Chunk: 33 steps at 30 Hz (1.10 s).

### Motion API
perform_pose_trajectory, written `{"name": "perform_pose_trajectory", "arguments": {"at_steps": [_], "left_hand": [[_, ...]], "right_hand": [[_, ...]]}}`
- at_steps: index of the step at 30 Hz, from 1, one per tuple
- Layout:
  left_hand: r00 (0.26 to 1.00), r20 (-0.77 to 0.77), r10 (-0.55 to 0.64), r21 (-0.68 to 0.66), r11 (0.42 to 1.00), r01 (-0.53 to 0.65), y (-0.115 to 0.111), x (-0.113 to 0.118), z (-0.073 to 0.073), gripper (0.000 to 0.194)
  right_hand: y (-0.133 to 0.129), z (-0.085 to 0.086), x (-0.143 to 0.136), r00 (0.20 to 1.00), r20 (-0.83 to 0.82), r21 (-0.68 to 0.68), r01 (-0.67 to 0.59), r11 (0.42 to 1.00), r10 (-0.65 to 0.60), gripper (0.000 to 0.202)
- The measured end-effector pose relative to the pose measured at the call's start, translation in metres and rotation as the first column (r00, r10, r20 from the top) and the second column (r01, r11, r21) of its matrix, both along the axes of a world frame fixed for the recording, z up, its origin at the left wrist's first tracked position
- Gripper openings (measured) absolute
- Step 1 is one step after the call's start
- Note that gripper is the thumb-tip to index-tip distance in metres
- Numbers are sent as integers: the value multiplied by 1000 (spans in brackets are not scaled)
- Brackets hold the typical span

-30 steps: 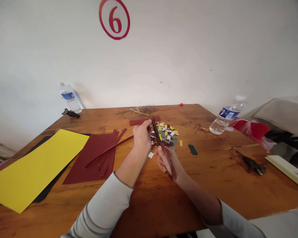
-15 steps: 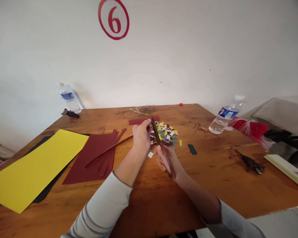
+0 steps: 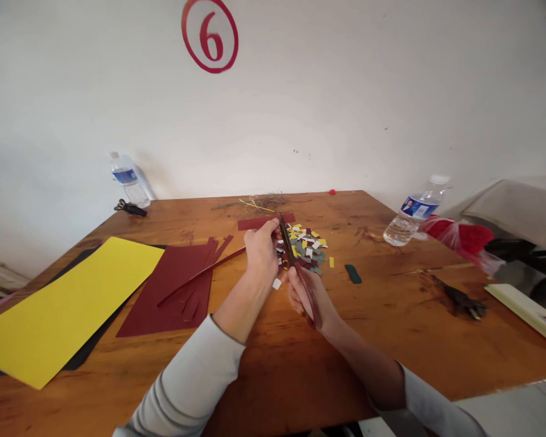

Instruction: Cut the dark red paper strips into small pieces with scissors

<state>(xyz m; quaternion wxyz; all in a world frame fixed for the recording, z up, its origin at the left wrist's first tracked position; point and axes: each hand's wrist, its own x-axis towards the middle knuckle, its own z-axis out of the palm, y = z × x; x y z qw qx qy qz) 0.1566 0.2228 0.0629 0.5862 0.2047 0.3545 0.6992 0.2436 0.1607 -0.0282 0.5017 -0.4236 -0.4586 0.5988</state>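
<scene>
My right hand (image 3: pixel 307 291) is closed round the brown handles of a pair of scissors (image 3: pixel 287 240), whose blades point away from me. My left hand (image 3: pixel 261 246) is pinched beside the blades on a narrow dark red paper strip (image 3: pixel 227 258). The strip's long end trails left, over a dark red sheet (image 3: pixel 157 291) that has several cut strips lying on it. Under and beyond both hands spreads a heap of small paper pieces (image 3: pixel 309 249) in yellow, white, grey and dark red. My left fingertips are partly hidden from view.
A yellow sheet (image 3: pixel 73 309) overlaps a black one at left. Water bottles stand at the back left (image 3: pixel 131 179) and right (image 3: pixel 412 215). A dark clip-like tool (image 3: pixel 461 300), a green piece (image 3: pixel 352 274) and a white box (image 3: pixel 528 309) lie right. Thin twigs (image 3: pixel 264 202) lie at the back.
Both hands stay almost in place at the heap, with the strip and scissors still held. The whole view has shifted very slightly.
</scene>
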Motion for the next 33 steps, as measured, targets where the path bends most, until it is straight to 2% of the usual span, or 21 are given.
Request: {"name": "perform_pose_trajectory", "arguments": {"at_steps": [12, 24, 33], "left_hand": [[1000, 0, 11, -8, 1000, -11, 0, 0, -1, 25], [1000, 12, -15, 10, 1000, 15, 0, 0, -1, 26], [1000, 1, -6, 18, 1000, 6, 0, 1, -3, 26]], "right_hand": [[0, 0, 1, 999, -30, -28, -13, 1000, 12, 62], [-3, 8, -2, 999, 11, -12, 47, 999, -47, 57], [-5, 9, -5, 999, 22, 1, 28, 1000, -28, 64]]}}
